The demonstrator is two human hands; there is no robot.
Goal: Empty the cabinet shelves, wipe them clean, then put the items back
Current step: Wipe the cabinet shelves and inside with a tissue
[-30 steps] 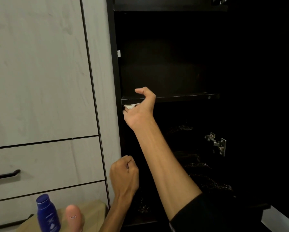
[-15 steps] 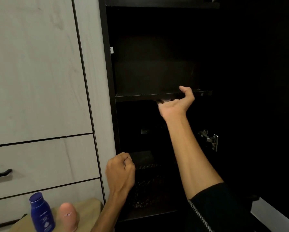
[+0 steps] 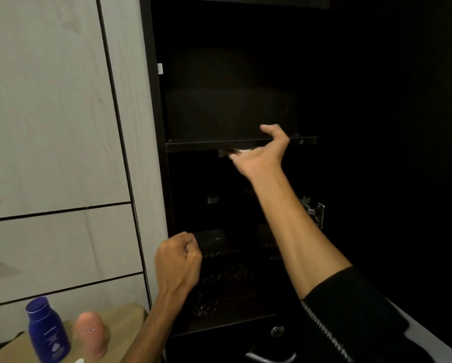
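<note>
The open dark cabinet holds a bare black shelf [image 3: 206,145] at mid height. My right hand [image 3: 261,155] grips its front edge, thumb on top and fingers underneath, pressing a small white cloth [image 3: 242,151] against the underside; most of the cloth is hidden. My left hand [image 3: 179,259] hangs as a closed fist, holding nothing, in front of the lower compartment. A blue lotion bottle [image 3: 48,330] and a pink bottle [image 3: 91,334] stand on a beige surface [image 3: 125,318] at the bottom left.
Pale wood-grain panels and drawers [image 3: 54,247] fill the left side. A metal door hinge [image 3: 314,210] sits on the cabinet's right wall. Dark speckled material lies in the lower compartment [image 3: 227,279]. A drawer with a metal handle [image 3: 269,357] is below.
My right hand with the cloth slid right along the shelf's front edge, from its left end to the right half. The left fist barely moved.
</note>
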